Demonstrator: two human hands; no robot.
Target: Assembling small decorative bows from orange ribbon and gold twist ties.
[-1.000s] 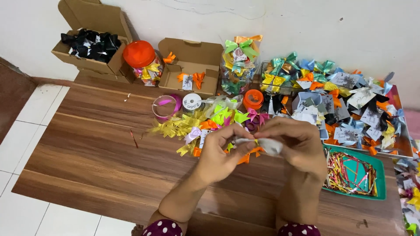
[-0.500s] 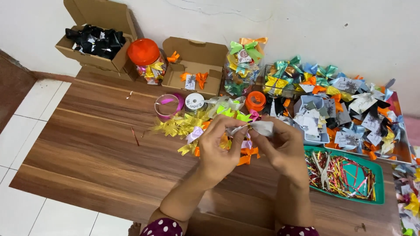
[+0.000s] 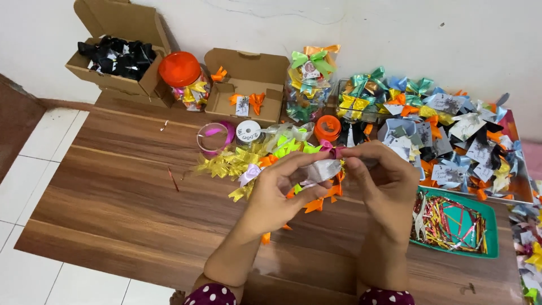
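Observation:
Both hands meet above the wooden table (image 3: 113,197). My left hand (image 3: 279,189) pinches a small white ribbon bow with a paper tag (image 3: 323,169) between thumb and fingers. My right hand (image 3: 384,181) grips the same bow from the right, fingertips touching its far end. Beneath and behind the hands lies a loose heap of yellow, green and orange ribbon bows (image 3: 243,161). Part of the held bow is hidden by my fingers.
A green tray of ribbon scraps (image 3: 488,226) sits at right. Behind are a pile of tagged bows (image 3: 451,130), a clear bag of bows (image 3: 307,85), open cardboard boxes (image 3: 245,70) (image 3: 121,56), an orange-lidded jar (image 3: 183,79) and ribbon spools (image 3: 214,135).
The hands have kept working the white bow together with small finger shifts. The camera view has drifted, so the table contents sit slightly differently in frame.

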